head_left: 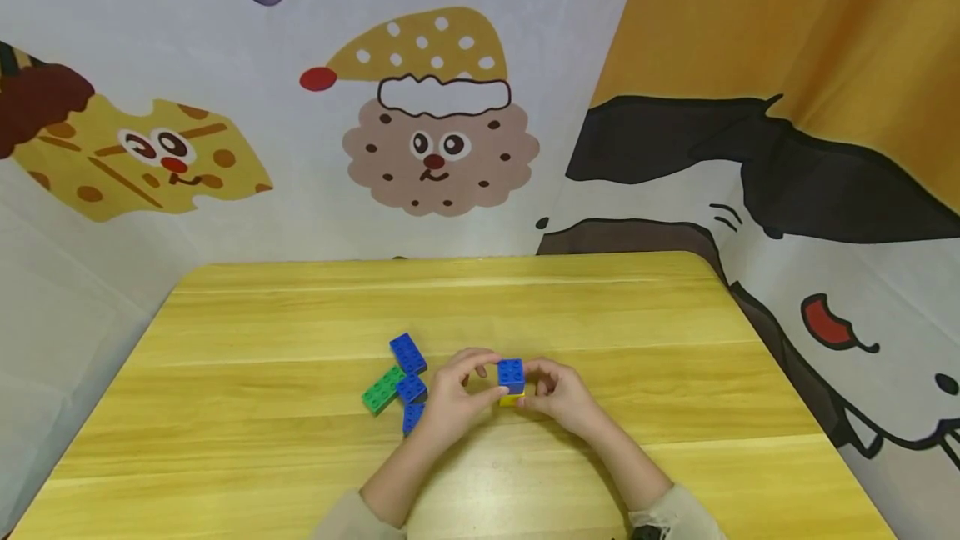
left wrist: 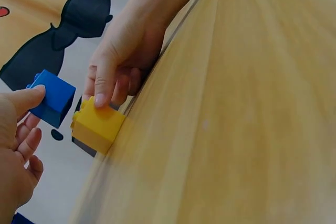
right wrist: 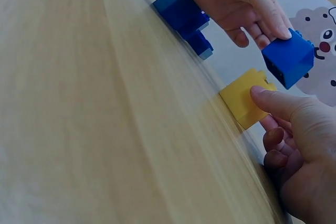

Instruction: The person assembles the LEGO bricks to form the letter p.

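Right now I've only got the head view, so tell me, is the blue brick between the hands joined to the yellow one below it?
Observer: No, the left wrist view shows a gap between the blue brick and the yellow brick.
Operator: And is the yellow brick held up off the table?
Observer: It doesn't look so; in the right wrist view its lower edge appears to meet the table.
Operator: Which way do its studs face?
Observer: Upward; the left wrist view shows them on its top side.
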Demonstrator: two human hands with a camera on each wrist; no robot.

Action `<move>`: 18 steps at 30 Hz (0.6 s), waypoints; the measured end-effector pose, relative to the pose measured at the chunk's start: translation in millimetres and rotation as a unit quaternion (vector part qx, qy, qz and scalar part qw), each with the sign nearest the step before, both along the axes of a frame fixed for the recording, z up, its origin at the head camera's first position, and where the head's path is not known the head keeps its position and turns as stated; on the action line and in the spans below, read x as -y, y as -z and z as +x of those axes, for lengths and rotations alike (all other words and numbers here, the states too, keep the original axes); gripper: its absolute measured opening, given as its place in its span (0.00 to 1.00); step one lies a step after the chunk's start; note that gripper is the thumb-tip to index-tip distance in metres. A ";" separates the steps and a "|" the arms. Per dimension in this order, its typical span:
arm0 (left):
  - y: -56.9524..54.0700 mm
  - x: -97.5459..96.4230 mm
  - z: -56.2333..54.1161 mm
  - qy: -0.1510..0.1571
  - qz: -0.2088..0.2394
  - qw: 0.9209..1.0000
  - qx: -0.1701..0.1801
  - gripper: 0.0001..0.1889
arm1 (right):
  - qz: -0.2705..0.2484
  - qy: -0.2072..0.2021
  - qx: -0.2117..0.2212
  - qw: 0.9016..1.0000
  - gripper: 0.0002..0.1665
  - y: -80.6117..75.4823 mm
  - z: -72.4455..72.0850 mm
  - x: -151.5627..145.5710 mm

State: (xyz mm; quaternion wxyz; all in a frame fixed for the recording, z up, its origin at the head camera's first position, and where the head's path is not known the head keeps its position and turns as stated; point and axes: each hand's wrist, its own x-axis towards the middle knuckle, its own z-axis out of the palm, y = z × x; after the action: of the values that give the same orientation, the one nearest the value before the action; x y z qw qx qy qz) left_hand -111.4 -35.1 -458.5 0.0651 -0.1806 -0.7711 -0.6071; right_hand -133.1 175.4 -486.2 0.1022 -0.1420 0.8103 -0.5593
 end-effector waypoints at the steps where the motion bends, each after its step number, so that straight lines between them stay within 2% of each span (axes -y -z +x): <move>1: 0.3 -1.0 -0.2 0.001 0.003 1.000 0.000 0.18 | -0.001 -0.002 0.002 1.000 0.22 -3.4 1.3 0.8; 7: 3.9 -4.9 -2.3 0.000 0.009 1.000 0.004 0.17 | -0.008 -0.013 0.002 1.000 0.22 -23.9 8.1 5.8; 14: 8.8 -7.2 -3.9 -0.007 -0.004 1.000 0.010 0.18 | -0.009 -0.001 0.001 1.000 0.24 -1.7 -0.8 0.8; 18: 11.4 -7.7 -3.9 -0.008 -0.017 1.000 0.004 0.18 | -0.019 -0.005 -0.005 1.000 0.23 5.0 -1.6 -1.6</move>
State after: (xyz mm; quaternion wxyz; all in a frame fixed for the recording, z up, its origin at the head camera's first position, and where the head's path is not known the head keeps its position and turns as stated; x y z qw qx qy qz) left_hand -115.3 -27.4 -469.9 0.0640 -0.1733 -0.7831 -0.5938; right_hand -134.7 177.1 -491.2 0.0983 -0.1512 0.7994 -0.5731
